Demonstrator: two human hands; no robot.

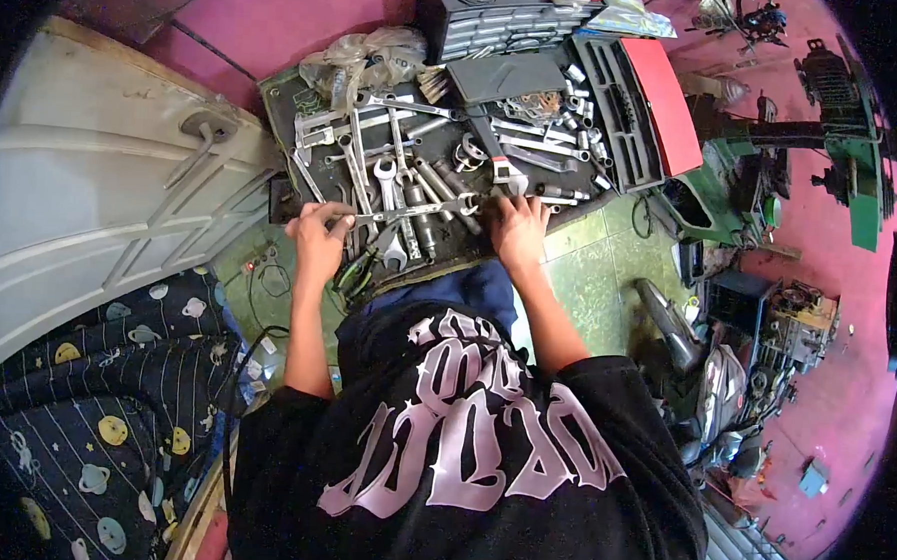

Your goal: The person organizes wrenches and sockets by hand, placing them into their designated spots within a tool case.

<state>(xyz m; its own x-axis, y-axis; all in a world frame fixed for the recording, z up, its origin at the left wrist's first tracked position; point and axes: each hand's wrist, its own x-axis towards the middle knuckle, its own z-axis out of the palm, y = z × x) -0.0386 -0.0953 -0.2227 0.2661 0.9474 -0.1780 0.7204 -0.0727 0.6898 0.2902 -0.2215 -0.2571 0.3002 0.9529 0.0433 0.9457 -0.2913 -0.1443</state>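
Note:
Held at its left end, a long silver wrench point(411, 212) lies level across the front of the tool pile, its jaw end toward the right. My left hand point(320, 236) is closed on that end, thumb and fingers pinching it. My right hand point(519, 233) rests at the bench's front edge, just right of the wrench's jaw end. Its fingers look slightly apart, with the tips partly hidden. Directly beyond them is an adjustable wrench point(510, 175) with a red and black handle. Several combination wrenches point(386, 182) and sockets lie under and behind the held wrench. Green-handled pliers point(357, 272) sit near my left wrist.
A dark bench point(281, 113) carries the tools. At its back stand a drawer cabinet point(500, 27) and a clear plastic bag point(363, 61). An open red tool case point(660, 99) is at the right, beside green machinery point(713, 181). A white door point(103, 165) stands left.

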